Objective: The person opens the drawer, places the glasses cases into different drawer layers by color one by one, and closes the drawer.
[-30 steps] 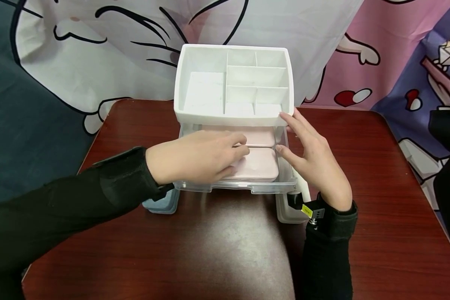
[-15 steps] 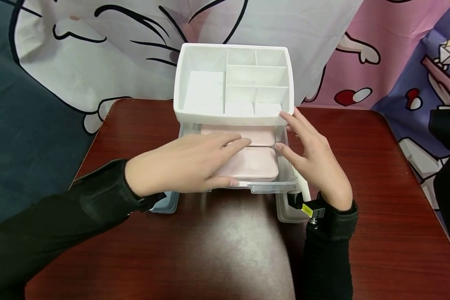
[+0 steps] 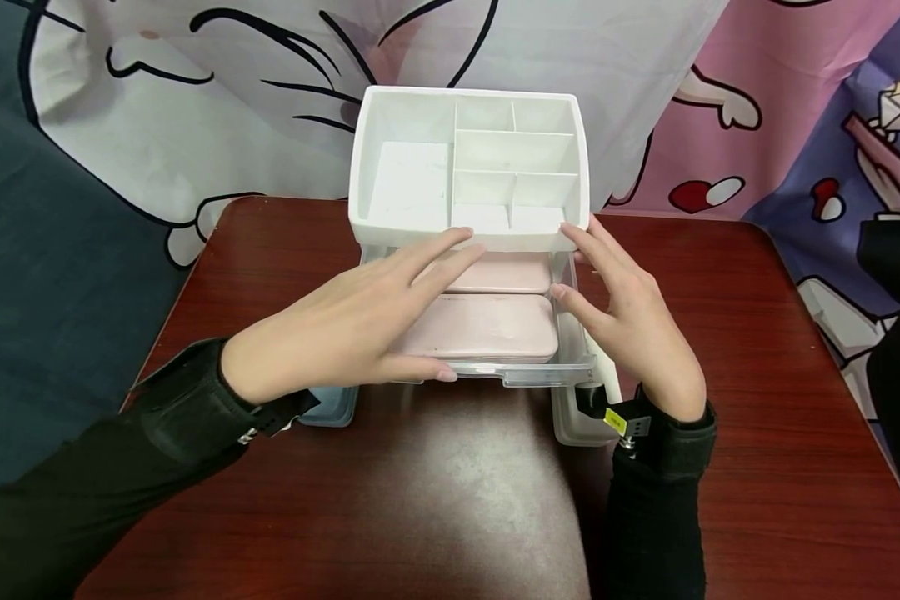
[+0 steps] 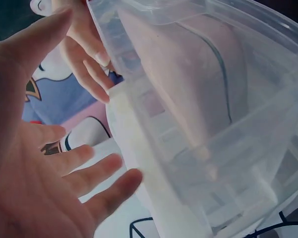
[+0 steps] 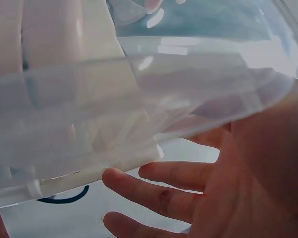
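From the head view, the clear box (image 3: 549, 375) juts toward you from under the white tray (image 3: 390, 235), with the desk (image 3: 750, 358) beneath it. Inside the box lie two pink cases, the nearer case (image 3: 495, 329) ahead of the farther case (image 3: 506, 272), probably so that both fit its width. Your left hand (image 3: 345, 325) grasps nothing; its straight fingers slant across the box's left side, and contact is unclear. Your right hand (image 3: 633, 329), at the box's right side, lays its fingertips on the tray's corner without clenching, likely to steady it. Below the box's near corners show a blue case (image 3: 333, 408), left, and a grey case (image 3: 579, 427), right; whether they prop it, you cannot tell.

In the left wrist view, your left palm faces the box with fingers spread, and pink shows through the clear wall.

In the right wrist view, your right fingers extend just beyond the box's wall, close along the white edge, seemingly supporting rather than gripping.
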`<act>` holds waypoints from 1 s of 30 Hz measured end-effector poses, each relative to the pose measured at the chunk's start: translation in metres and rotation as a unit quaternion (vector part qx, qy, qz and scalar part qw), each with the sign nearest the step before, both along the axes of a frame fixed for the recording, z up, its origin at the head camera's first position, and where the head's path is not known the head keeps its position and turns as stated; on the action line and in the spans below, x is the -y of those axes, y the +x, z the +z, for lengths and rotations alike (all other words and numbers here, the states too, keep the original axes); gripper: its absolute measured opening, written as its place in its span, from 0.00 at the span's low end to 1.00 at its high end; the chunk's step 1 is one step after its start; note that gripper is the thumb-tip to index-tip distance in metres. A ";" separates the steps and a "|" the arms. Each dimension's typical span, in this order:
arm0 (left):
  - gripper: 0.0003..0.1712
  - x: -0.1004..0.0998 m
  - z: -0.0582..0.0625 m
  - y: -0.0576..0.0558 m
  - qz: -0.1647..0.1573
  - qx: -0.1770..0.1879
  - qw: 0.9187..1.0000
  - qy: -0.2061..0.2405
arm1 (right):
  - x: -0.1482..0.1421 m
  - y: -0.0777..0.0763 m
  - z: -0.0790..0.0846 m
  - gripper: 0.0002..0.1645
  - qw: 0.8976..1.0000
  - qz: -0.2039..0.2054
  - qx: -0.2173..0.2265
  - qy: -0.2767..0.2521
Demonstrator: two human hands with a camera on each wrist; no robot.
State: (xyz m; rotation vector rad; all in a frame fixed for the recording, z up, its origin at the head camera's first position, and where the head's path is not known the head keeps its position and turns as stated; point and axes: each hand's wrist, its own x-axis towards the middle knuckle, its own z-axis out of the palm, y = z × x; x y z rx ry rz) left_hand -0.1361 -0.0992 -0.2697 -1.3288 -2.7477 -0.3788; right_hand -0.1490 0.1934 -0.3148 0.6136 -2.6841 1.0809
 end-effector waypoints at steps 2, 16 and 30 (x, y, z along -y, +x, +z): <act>0.62 0.002 -0.001 0.000 0.000 -0.010 1.000 0.016 | 0.000 0.000 -0.001 0.38 1.000 0.001 -0.003 0.002; 0.76 0.019 -0.015 -0.002 0.046 -0.020 0.998 0.036 | 0.003 -0.001 -0.002 0.52 0.999 0.020 0.031 0.008; 0.77 0.032 -0.022 -0.009 0.072 0.015 0.997 0.009 | 0.000 0.009 0.002 0.75 0.985 0.152 0.048 0.060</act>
